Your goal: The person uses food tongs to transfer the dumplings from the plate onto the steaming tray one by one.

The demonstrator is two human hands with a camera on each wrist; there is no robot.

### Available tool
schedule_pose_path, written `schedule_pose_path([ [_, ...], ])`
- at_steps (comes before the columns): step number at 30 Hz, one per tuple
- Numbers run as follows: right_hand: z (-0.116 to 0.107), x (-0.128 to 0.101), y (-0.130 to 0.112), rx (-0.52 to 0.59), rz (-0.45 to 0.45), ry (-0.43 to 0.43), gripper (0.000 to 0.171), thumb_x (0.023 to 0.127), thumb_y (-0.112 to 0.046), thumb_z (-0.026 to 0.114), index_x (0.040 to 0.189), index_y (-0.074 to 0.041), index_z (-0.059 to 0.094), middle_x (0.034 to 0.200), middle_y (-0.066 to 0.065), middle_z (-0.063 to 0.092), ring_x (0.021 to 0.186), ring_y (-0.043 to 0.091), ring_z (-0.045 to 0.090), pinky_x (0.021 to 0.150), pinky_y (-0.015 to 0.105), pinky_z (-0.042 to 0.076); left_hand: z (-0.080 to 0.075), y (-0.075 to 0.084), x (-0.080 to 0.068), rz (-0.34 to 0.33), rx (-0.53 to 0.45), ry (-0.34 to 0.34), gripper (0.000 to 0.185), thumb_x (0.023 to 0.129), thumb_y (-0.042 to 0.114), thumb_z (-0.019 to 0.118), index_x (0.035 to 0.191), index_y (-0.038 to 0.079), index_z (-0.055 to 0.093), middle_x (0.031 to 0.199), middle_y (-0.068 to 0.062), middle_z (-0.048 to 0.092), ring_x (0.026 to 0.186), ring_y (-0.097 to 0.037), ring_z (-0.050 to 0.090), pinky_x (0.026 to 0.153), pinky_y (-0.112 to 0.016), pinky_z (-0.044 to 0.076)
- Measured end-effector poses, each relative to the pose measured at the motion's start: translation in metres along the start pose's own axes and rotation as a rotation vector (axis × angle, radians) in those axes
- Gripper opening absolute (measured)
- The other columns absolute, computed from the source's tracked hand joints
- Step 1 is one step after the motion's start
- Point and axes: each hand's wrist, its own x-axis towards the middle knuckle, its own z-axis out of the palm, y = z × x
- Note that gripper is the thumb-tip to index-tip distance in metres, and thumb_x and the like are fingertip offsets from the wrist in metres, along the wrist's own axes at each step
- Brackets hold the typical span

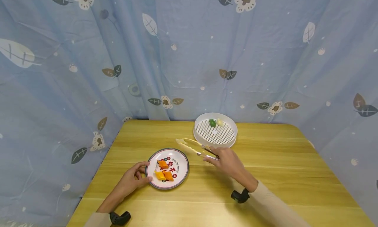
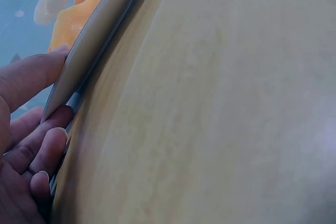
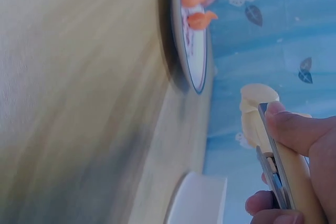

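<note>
My left hand (image 1: pixel 133 179) pinches the near-left rim of a round white plate (image 1: pixel 181 166), which lies on the table. In the left wrist view the thumb is on top of the rim and fingers (image 2: pixel 52 148) are below it. Several small pieces shaped like dumplings sit on the plate, an orange one (image 1: pixel 162 164) and a yellow one (image 1: pixel 160 175) among them. My right hand (image 1: pixel 228 161) grips tongs with cream-coloured arms (image 3: pixel 252 108) and metal handles. Their tips are spread apart above the table, between plate and tray, with nothing visible between them.
A round white perforated tray (image 1: pixel 206 135) stands at the back of the wooden table (image 1: pixel 265 154). It holds a green piece (image 1: pixel 212 123) and a pale one (image 1: pixel 220 122). A blue patterned curtain (image 1: pixel 189 56) hangs behind the table and along its sides.
</note>
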Motion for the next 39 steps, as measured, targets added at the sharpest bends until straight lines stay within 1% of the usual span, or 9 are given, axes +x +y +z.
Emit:
schedule_pose_path([
  [5, -0.008, 0.000, 0.010, 0.021, 0.048, -0.014, 0.041, 0.090, -0.050, 0.077, 0.111, -0.015, 0.078, 0.060, -0.014, 0.037, 0.056, 0.007, 0.038, 0.055, 0.029, 0.038, 0.001, -0.002, 0.000, 0.002, -0.003, -0.001, 0.062, 0.083, 0.022, 0.089, 0.137, 0.013, 0.060, 0.104, -0.008, 0.064, 0.077, -0.021, 0.049, 0.064, -0.028, 0.040],
  [7, -0.010, -0.001, 0.015, 0.021, 0.062, -0.014, 0.048, 0.090, -0.049, 0.076, 0.121, -0.012, 0.077, 0.059, -0.014, 0.039, 0.056, 0.006, 0.038, 0.055, 0.028, 0.038, 0.002, -0.002, 0.000, 0.006, -0.002, -0.001, 0.062, 0.083, 0.022, 0.089, 0.137, 0.013, 0.060, 0.104, -0.008, 0.064, 0.077, -0.020, 0.049, 0.065, -0.027, 0.040],
  [10, -0.014, 0.000, 0.022, 0.025, 0.067, 0.002, 0.054, 0.091, -0.047, 0.076, 0.127, -0.007, 0.074, 0.059, -0.013, 0.044, 0.055, 0.007, 0.039, 0.054, 0.028, 0.039, 0.002, -0.003, 0.000, 0.009, -0.001, -0.003, 0.062, 0.083, 0.023, 0.089, 0.137, 0.014, 0.061, 0.104, -0.008, 0.064, 0.077, -0.020, 0.049, 0.065, -0.027, 0.040],
  [16, -0.016, 0.003, 0.037, 0.028, 0.102, 0.026, 0.059, 0.090, -0.047, 0.077, 0.128, -0.003, 0.071, 0.057, -0.010, 0.048, 0.054, 0.009, 0.039, 0.052, 0.029, 0.037, 0.003, -0.005, 0.001, 0.011, -0.003, -0.003, 0.062, 0.083, 0.022, 0.089, 0.136, 0.014, 0.060, 0.104, -0.008, 0.064, 0.078, -0.020, 0.049, 0.065, -0.027, 0.040],
  [22, -0.014, 0.005, 0.051, 0.017, 0.123, 0.030, 0.057, 0.092, -0.046, 0.076, 0.131, -0.006, 0.069, 0.066, 0.004, 0.065, 0.054, 0.012, 0.040, 0.054, 0.031, 0.039, 0.002, -0.004, 0.000, 0.008, 0.000, -0.003, 0.062, 0.083, 0.023, 0.089, 0.137, 0.013, 0.060, 0.104, -0.008, 0.064, 0.077, -0.020, 0.049, 0.065, -0.028, 0.040],
  [24, -0.014, 0.006, 0.056, 0.013, 0.132, 0.034, 0.055, 0.092, -0.045, 0.076, 0.131, -0.006, 0.069, 0.064, 0.005, 0.064, 0.053, 0.013, 0.040, 0.053, 0.032, 0.038, 0.002, -0.003, 0.000, 0.007, 0.001, -0.003, 0.062, 0.083, 0.023, 0.089, 0.137, 0.014, 0.060, 0.105, -0.008, 0.064, 0.077, -0.020, 0.049, 0.064, -0.028, 0.040],
  [28, -0.013, 0.009, 0.065, -0.007, 0.154, 0.031, 0.054, 0.092, -0.045, 0.076, 0.130, -0.007, 0.069, 0.055, -0.003, 0.049, 0.053, 0.014, 0.040, 0.052, 0.032, 0.037, 0.002, -0.003, 0.001, 0.008, 0.001, -0.006, 0.062, 0.083, 0.023, 0.088, 0.137, 0.014, 0.059, 0.105, -0.008, 0.064, 0.077, -0.020, 0.049, 0.064, -0.027, 0.041],
  [35, -0.014, 0.017, 0.077, -0.037, 0.190, 0.029, 0.058, 0.091, -0.048, 0.076, 0.131, -0.007, 0.069, 0.059, -0.001, 0.050, 0.057, 0.020, 0.045, 0.055, 0.034, 0.040, 0.000, -0.004, 0.003, 0.019, 0.005, 0.003, 0.062, 0.083, 0.023, 0.089, 0.137, 0.014, 0.060, 0.104, -0.008, 0.064, 0.077, -0.020, 0.050, 0.064, -0.027, 0.041],
  [39, -0.015, 0.021, 0.083, -0.040, 0.220, -0.005, 0.060, 0.092, -0.050, 0.074, 0.132, -0.005, 0.068, 0.058, 0.000, 0.044, 0.057, 0.019, 0.044, 0.053, 0.033, 0.037, 0.000, -0.005, 0.004, 0.014, 0.005, 0.000, 0.062, 0.083, 0.023, 0.089, 0.137, 0.014, 0.060, 0.104, -0.008, 0.064, 0.077, -0.020, 0.050, 0.064, -0.027, 0.041],
])
